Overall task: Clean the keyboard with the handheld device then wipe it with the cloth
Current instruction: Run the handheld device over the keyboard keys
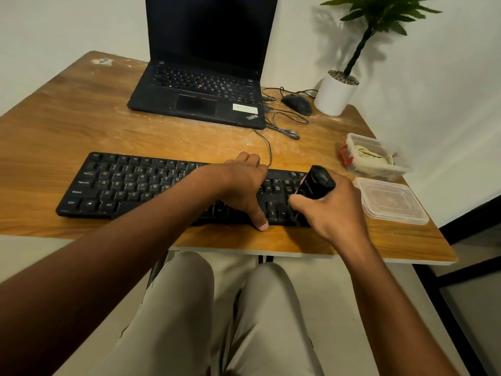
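A black keyboard (130, 183) lies across the front of the wooden table (81, 118). My left hand (244, 185) spans its right-middle part, fingers over the far edge and thumb on the near edge, gripping it. My right hand (328, 210) grips a small black handheld device (315, 183), tilted down onto the keys at the keyboard's right end. A yellowish cloth (374, 156) lies inside an open clear plastic box (379, 172) at the table's right.
An open black laptop (200, 96) stands behind the keyboard, its cables (284, 126) trailing right. A black mouse (296, 103) and a potted plant in a white pot (334, 96) sit at the back right. The box's clear lid (390, 202) lies near the right edge.
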A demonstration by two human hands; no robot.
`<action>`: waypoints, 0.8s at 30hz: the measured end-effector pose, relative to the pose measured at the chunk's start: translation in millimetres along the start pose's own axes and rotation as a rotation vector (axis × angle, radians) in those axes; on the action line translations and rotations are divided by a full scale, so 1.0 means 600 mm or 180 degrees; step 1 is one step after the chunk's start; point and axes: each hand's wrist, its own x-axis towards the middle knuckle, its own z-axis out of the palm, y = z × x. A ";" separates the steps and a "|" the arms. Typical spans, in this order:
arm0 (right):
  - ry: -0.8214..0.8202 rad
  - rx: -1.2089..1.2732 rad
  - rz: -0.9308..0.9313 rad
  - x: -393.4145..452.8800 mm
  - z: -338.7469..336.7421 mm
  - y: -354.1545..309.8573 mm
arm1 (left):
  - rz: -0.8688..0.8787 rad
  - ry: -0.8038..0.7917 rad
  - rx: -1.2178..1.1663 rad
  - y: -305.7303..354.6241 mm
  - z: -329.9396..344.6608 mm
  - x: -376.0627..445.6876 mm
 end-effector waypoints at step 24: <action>0.0019 0.0124 0.0373 0.093 -0.054 0.033 | -0.0028 -0.0037 -0.0036 0.000 -0.002 -0.002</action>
